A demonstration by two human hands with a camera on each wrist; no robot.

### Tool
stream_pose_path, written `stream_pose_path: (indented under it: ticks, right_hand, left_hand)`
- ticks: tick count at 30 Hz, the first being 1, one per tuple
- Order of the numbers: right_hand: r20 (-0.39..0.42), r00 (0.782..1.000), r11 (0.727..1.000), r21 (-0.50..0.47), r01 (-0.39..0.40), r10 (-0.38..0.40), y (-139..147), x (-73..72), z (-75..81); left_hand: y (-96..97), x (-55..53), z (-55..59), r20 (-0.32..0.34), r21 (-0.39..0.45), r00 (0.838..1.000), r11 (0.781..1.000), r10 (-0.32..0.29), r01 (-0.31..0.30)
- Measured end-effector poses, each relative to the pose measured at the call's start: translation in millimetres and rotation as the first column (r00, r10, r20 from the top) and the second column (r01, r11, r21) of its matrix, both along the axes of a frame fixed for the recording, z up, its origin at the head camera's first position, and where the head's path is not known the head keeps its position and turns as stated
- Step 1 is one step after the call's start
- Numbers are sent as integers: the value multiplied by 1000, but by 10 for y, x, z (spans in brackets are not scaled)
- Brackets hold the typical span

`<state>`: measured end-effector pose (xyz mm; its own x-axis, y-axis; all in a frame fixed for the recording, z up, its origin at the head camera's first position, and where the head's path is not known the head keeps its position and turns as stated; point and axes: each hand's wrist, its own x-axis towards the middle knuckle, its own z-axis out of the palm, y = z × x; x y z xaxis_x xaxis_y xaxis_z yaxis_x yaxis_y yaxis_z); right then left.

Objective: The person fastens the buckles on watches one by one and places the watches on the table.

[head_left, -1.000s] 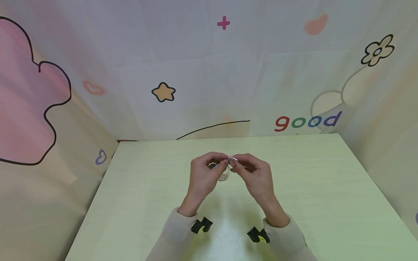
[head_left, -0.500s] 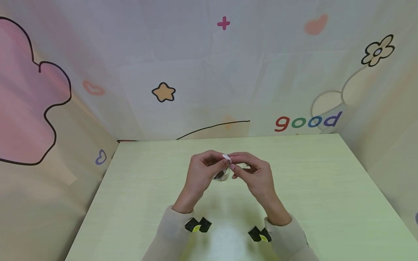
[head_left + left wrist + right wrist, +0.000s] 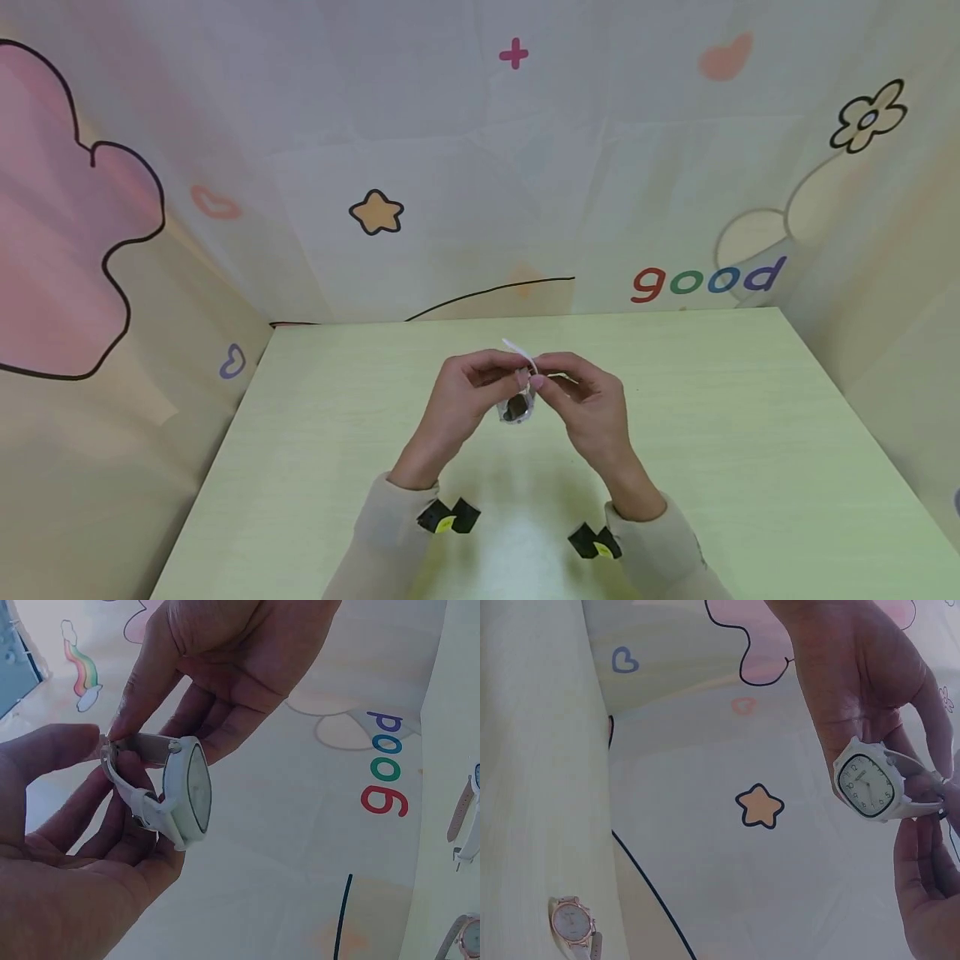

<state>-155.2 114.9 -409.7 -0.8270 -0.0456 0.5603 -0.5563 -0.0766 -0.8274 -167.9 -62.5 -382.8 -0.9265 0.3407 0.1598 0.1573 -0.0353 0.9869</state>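
Note:
A white wristwatch [image 3: 516, 408] hangs below the meeting fingertips, its dark back toward me in the head view. My left hand [image 3: 467, 393] and right hand [image 3: 590, 398] pinch its strap between thumbs and fingers, close together. A white strap end sticks up above them. In the left wrist view the watch [image 3: 187, 795] is side-on, strap looped round toward both hands' fingertips, the right hand [image 3: 232, 656] above. The right wrist view shows its pale dial [image 3: 866, 786] with a dark rim beside the left hand [image 3: 855, 682]. Fingers partly cover the strap's joining ends.
On the table [image 3: 315, 467], a rose-gold watch [image 3: 571, 922] with a pale strap shows in the right wrist view. Two more watches appear at the left wrist view's right edge, including a rose-gold one [image 3: 471, 936]. A printed curtain [image 3: 480, 167] stands behind the table.
The white strap end now sticks up farther between the fingertips. More of the watch body shows beneath the hands. My left forearm has shifted slightly left; the right has hardly moved.

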Motion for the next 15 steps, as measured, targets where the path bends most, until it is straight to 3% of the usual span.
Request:
stream_pose_path:
  ticks: [3,7,10,15]
  right_hand:
    - [-4,999,999,-19,41,-41,-8,6,12]
    - [0,998,997,-47,59,-59,-13,8,41]
    - [-12,999,997,-71,40,-41,-9,2,44]
    - [-33,999,996,-87,24,-27,3,1,33]
  left_hand:
    - [-20,11,-3,-72,-72,997,997,-14,9]
    - [-4,20,-41,-163,-149,985,986,55,-80]
    - [17,25,-80,-193,-133,977,984,89,-116]
    - [58,28,-120,-258,-60,960,990,107,-126]
